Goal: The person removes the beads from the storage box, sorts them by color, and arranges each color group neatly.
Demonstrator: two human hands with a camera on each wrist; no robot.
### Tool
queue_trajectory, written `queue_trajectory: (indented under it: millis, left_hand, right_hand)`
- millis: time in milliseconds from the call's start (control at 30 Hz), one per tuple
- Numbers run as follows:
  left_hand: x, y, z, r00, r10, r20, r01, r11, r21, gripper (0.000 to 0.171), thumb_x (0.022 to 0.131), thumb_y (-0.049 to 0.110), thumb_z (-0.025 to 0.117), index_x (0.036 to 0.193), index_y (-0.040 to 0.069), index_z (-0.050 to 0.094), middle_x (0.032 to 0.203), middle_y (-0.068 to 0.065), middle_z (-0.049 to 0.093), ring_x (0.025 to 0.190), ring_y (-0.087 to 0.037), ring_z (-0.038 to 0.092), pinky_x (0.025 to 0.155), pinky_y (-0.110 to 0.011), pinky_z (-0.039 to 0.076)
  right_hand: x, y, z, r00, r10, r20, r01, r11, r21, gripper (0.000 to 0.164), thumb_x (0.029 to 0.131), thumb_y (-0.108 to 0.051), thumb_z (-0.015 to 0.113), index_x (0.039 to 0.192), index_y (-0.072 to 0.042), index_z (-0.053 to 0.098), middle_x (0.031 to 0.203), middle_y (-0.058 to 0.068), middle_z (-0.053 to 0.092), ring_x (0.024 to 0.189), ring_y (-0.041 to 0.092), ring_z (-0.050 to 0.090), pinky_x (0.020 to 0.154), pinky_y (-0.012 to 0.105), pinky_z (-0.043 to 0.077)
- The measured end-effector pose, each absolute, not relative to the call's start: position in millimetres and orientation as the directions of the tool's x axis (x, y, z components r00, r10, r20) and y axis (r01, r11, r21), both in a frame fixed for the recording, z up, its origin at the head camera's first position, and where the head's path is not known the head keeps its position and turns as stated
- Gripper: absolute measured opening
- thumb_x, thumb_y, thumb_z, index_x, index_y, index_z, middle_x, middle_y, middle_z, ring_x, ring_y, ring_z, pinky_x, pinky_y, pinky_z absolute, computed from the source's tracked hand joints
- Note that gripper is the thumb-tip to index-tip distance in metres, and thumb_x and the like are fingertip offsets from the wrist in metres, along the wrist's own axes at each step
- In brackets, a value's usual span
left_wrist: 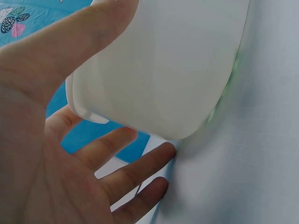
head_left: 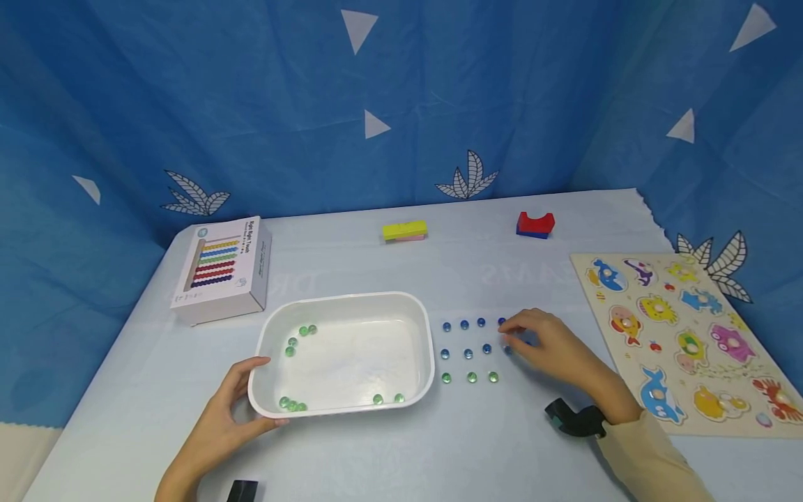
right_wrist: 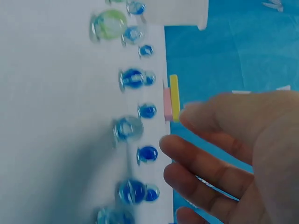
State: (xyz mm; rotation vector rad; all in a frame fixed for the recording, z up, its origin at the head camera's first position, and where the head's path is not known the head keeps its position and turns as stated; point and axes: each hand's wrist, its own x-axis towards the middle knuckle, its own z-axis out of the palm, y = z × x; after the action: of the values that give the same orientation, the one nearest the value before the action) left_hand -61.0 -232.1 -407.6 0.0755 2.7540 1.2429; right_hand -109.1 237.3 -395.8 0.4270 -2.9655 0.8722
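My left hand (head_left: 228,411) grips the left end of a white plastic tub (head_left: 341,411), thumb at the near corner and fingers around the left side. In the left wrist view the thumb lies along the tub's outer wall (left_wrist: 154,70). Several green glass marbles (head_left: 292,406) lie inside near its walls. To the right of the tub, blue marbles (head_left: 468,353) form two rows, with three green marbles (head_left: 493,377) in a nearer row. My right hand (head_left: 552,348) hovers over the right end of the blue rows, partly covering them. Its thumb and fingers are apart, holding nothing (right_wrist: 219,154).
A boxed bead toy (head_left: 219,272) stands at the back left. Yellow and pink blocks (head_left: 404,230) lie at the back middle, red and blue blocks (head_left: 535,224) further right. A wooden sea-animal puzzle board (head_left: 633,362) occupies the right side. A blue curtain (head_left: 282,104) hangs behind the table.
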Motion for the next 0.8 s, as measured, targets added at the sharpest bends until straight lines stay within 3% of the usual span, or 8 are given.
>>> queue_trajectory:
  millis: [67,267,600,700,800]
  left_hand:
    - [-60.8,-232.2,-407.4,-0.992,0.094,-0.088,-0.004,0.661,0.751,0.089,0.061,0.03,0.082,0.134,0.029,0.031,0.135,-0.012,0.045,0.113,-0.023,0.046,0.09,-0.058,0.032]
    - [-60.3,-233.6,-408.4,-0.993,0.1,-0.07,0.013,0.654,0.757,0.088,0.061,0.03,0.082,0.133,0.029,0.032,0.133,-0.012,0.047,0.102,0.011,0.04,0.09,-0.056,0.032]
    - [-61.4,-233.1,-409.1,-0.992,0.088,-0.095,-0.012,0.664,0.748,0.089,0.061,0.031,0.082,0.133,0.031,0.031,0.135,-0.012,0.046,0.106,0.001,0.042,0.089,-0.058,0.031]
    - [-61.3,-233.1,-409.0,-0.992,0.091,-0.082,-0.001,0.661,0.75,0.089,0.06,0.031,0.082,0.133,0.03,0.032,0.133,-0.012,0.047,0.102,0.007,0.041,0.089,-0.057,0.031]
    - [-61.0,-232.9,-408.8,-0.993,0.094,-0.075,0.006,0.659,0.752,0.088,0.06,0.031,0.082,0.133,0.03,0.032,0.133,-0.012,0.048,0.1,0.012,0.039,0.09,-0.056,0.032]
  right_hand:
    - [-108.9,241.8,-395.2,-0.966,-0.234,0.107,-0.254,0.808,-0.531,0.018,0.083,-0.013,0.063,0.1,-0.015,0.065,0.094,-0.004,0.064,0.09,0.012,0.055,0.084,0.039,0.049]
    - [-109.1,248.0,-394.3,-0.973,-0.208,0.097,-0.227,0.801,-0.554,0.017,0.085,-0.013,0.059,0.101,-0.013,0.065,0.099,0.001,0.065,0.098,0.02,0.057,0.087,0.043,0.047]
    - [-107.3,261.9,-389.6,-0.984,-0.132,0.117,-0.176,0.797,-0.579,0.018,0.09,-0.017,0.054,0.104,-0.013,0.064,0.105,0.006,0.064,0.102,0.025,0.056,0.088,0.052,0.043]
    - [-104.9,268.4,-388.7,-0.986,-0.115,0.123,-0.165,0.809,-0.565,0.019,0.09,-0.019,0.054,0.105,-0.013,0.064,0.105,0.006,0.065,0.1,0.025,0.056,0.086,0.049,0.044]
    - [-100.6,274.2,-389.5,-0.989,-0.104,0.104,-0.144,0.828,-0.541,0.019,0.088,-0.021,0.058,0.104,-0.013,0.064,0.101,0.004,0.065,0.093,0.02,0.056,0.082,0.039,0.046]
